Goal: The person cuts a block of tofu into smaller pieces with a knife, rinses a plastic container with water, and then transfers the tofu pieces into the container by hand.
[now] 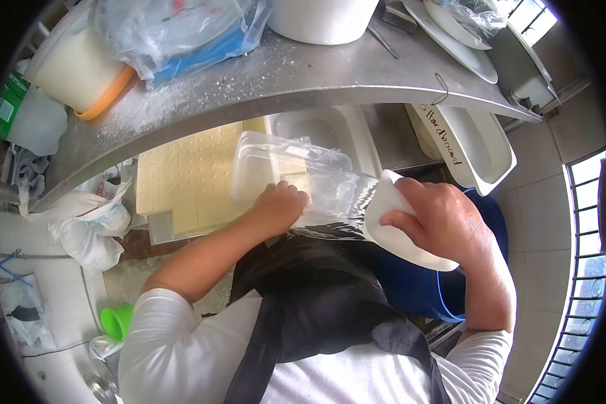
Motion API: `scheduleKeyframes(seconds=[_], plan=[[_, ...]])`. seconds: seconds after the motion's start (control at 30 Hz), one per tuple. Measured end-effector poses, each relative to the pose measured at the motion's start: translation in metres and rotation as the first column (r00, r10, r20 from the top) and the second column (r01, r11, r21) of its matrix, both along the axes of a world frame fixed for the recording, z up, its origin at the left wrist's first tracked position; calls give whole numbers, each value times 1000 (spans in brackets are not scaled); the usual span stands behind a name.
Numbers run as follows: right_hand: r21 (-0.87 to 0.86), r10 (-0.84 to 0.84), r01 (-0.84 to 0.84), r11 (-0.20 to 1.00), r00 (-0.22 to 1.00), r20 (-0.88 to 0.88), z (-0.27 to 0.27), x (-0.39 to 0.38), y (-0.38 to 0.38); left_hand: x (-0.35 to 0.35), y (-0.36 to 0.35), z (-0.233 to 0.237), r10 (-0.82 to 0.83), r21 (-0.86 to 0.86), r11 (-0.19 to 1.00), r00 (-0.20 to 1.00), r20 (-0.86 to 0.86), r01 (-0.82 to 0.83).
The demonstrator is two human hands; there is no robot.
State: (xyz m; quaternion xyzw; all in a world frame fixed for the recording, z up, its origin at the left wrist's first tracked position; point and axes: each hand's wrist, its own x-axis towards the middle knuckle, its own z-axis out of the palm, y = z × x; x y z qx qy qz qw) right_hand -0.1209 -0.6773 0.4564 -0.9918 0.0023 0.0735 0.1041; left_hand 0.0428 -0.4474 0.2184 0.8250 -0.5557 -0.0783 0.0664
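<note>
My right hand (441,219) grips a white plastic container (400,236), tilted on its side, with the thumb inside the rim. Clear liquid (340,202) streams out of its mouth towards the left. My left hand (281,207) is closed, knuckles up, at the left edge of the stream; whatever its fingers hold is hidden. Just beyond it lies a clear plastic container (256,165). Left of that is a pale yellow slab (188,168) with rows of small dimples. A white tray (367,138) sits behind the liquid.
Above runs a metal shelf (249,81) dusted with white powder, bearing a bagged item (182,34), a white bucket (323,20) and plates (451,40). A labelled white bin (478,148) stands at right, a blue barrel (451,289) below. White bags (94,229) hang at left.
</note>
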Motion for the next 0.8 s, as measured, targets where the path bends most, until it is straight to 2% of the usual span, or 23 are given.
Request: scheduleKeyframes(seconds=[0.07, 0.13, 0.23, 0.3, 0.33, 0.37, 0.4, 0.43, 0.47, 0.53, 0.6, 0.67, 0.7, 0.73, 0.8], plan=[[-21, -1, 1, 1000, 1000, 5, 3, 1, 1, 2, 0, -2, -21, -24, 999, 998, 55, 22], [-43, -13, 13, 999, 1000, 9, 8, -3, -1, -1, -2, -7, 13, -81, 997, 1000, -1, -13], [-43, -90, 94, 995, 992, 86, 10, -11, -9, 0, -8, -13, 19, -26, 999, 999, -32, -20], [58, -222, 216, 975, 968, 120, 8, -20, -22, 0, -13, -20, -9, -49, 999, 1000, -20, 8], [57, -233, 228, 972, 965, 123, 6, -26, -28, 2, -15, -22, -23, -70, 997, 1000, -10, 23], [112, -265, 246, 963, 939, 217, 2, -33, -35, 9, -17, -23, -33, -72, 997, 999, -8, 33], [168, -297, 256, 952, 904, 308, -3, -39, -42, 21, -18, -23, -127, -124, 983, 991, 50, 132], [209, -321, 265, 941, 895, 310, -8, -46, -50, 33, -20, -23, -216, -170, 958, 970, 110, 232], [207, -327, 272, 940, 893, 310, -7, -51, -52, 49, -22, -26, -223, -172, 956, 969, 110, 240], [240, -392, 324, 915, 857, 335, -6, -63, -52, 85, -29, -32, -415, -176, 867, 871, 262, 466], [252, -445, 379, 891, 839, 313, -7, -76, -57, 107, -33, -27, -449, -181, 838, 839, 307, 515], [241, -459, 397, 886, 825, 330, -10, -87, -62, 130, -42, -29, -551, -242, 721, 749, 368, 649], [231, -478, 423, 876, 822, 309, -10, -92, -64, 137, -47, -22, -592, -155, 729, 728, 347, 667], [231, -487, 432, 872, 818, 307, -11, -96, -64, 146, -57, -21, -599, -156, 722, 722, 346, 674], [206, -497, 452, 868, 808, 318, -14, -104, -64, 168, -80, -28, -675, -213, 568, 598, 432, 795]])
